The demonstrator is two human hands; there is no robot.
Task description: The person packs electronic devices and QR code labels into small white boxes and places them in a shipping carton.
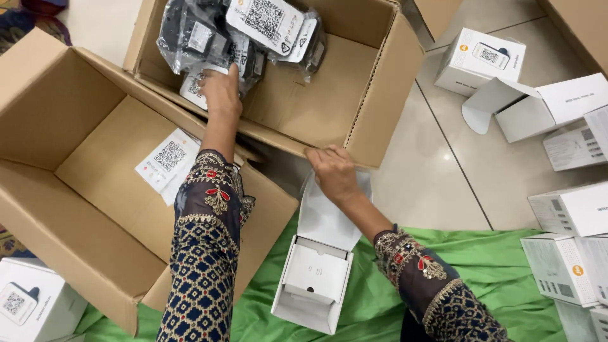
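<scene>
Pale floor tiles (437, 183) carry everything, with a green cloth (500, 266) spread along the near edge. Two large brown cartons stand open: one carton (373, 95) at the far edge, and a second carton (82, 164) to the left of it, nearer the camera, holding two white printed sheets (166, 161) on its bottom. In the far carton's left corner lies a heap of black devices sealed in clear bags (209, 31) with white labels; they overlap too much to count exactly, though at least three show. The left hand (221, 92) reaches into that carton, fingers pressed together flat upon the lowest bag. The right hand (332, 172) lies on the raised lid of one small open white box (316, 278), fingers curled over the lid's far edge, which rests against the far carton's near wall; this box sits on the cloth's far edge, and one white insert fills it. One closed white box (481, 60) stands at the floor's far right, one with its flap open (538, 107) just beside it, and a crowd of perhaps five more runs down the right edge. One more white box (31, 304) sits in the near left corner.
</scene>
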